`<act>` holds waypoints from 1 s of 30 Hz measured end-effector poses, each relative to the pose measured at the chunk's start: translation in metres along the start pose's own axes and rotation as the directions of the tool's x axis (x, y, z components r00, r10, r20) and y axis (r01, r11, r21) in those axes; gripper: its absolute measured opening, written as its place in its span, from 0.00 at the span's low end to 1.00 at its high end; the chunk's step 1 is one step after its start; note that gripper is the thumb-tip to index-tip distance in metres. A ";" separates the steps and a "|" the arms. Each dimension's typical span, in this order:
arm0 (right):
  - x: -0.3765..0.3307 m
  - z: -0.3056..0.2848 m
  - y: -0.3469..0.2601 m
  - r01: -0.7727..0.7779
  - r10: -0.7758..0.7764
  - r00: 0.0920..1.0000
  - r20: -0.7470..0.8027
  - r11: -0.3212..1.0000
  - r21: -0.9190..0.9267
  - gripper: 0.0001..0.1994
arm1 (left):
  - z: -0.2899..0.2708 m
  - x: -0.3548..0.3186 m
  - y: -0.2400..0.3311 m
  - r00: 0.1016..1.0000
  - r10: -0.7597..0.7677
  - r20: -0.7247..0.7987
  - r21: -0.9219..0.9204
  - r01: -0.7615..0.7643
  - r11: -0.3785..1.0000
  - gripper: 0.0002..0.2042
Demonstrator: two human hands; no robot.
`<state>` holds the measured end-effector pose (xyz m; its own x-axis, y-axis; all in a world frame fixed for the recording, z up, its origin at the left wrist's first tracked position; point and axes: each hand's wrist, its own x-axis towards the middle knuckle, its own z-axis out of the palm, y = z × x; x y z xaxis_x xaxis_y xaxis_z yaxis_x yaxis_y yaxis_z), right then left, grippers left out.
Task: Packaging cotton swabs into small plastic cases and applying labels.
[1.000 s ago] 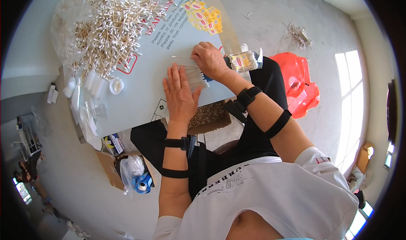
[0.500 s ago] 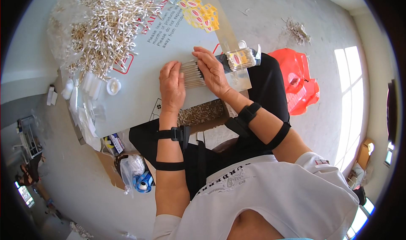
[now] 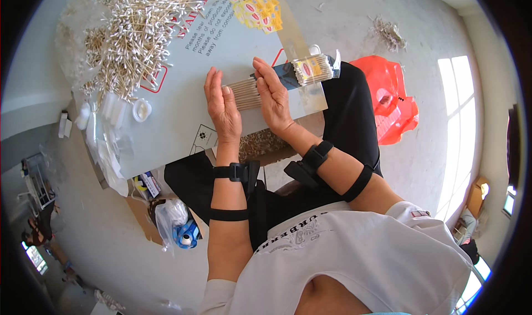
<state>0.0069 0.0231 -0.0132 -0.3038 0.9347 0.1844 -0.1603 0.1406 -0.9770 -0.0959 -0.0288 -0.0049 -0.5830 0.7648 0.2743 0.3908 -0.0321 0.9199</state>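
Observation:
A flat row of cotton swabs point(image 3: 245, 95) lies on the table between my two hands, its sticks running from one palm toward the other. My left hand point(image 3: 224, 110) stands on edge at the left ends of the swabs, fingers stretched out. At their right ends is my right hand point(image 3: 275, 101), fingers extended and thumb raised, partly covering a dark strip point(image 3: 288, 76). Beyond it, at the strip's right end, sits a bundle of swabs point(image 3: 312, 70) with a yellow label. Loose swabs form a large pile point(image 3: 138, 35) at the far left.
Yellow labels point(image 3: 257, 11) lie spread at the table's far side. A small round white container point(image 3: 142, 110) stands near the pile, beside white tubes point(image 3: 116, 111). Below the table edge is a box of swabs point(image 3: 260, 141). A red plastic bag point(image 3: 385, 101) rests on the floor at right.
My fingers have straightened and lifted off the swabs, with both hands now upright at the row's ends. The row sits slightly farther left in view.

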 end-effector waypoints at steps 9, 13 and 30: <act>0.012 0.002 0.005 0.001 -0.001 1.000 -0.018 1.000 -0.002 0.16 | 0.014 -0.010 0.003 0.997 -0.064 -0.047 -0.168 0.055 0.984 0.22; 0.021 -0.031 -0.010 -0.005 0.043 0.977 0.209 0.984 -0.180 0.19 | -0.002 -0.014 0.006 0.994 0.062 0.089 0.135 -0.073 0.988 0.28; 0.019 -0.049 -0.014 0.709 -0.140 0.668 0.730 0.417 -0.568 0.28 | -0.007 -0.037 0.021 0.889 -0.101 0.446 0.726 -0.293 0.622 0.43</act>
<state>0.0497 0.0547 -0.0015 -0.8665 0.3666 0.3387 0.2516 0.9069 -0.3380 -0.0709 -0.0626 0.0065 -0.2402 0.9704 0.0264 0.9313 0.2227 0.2884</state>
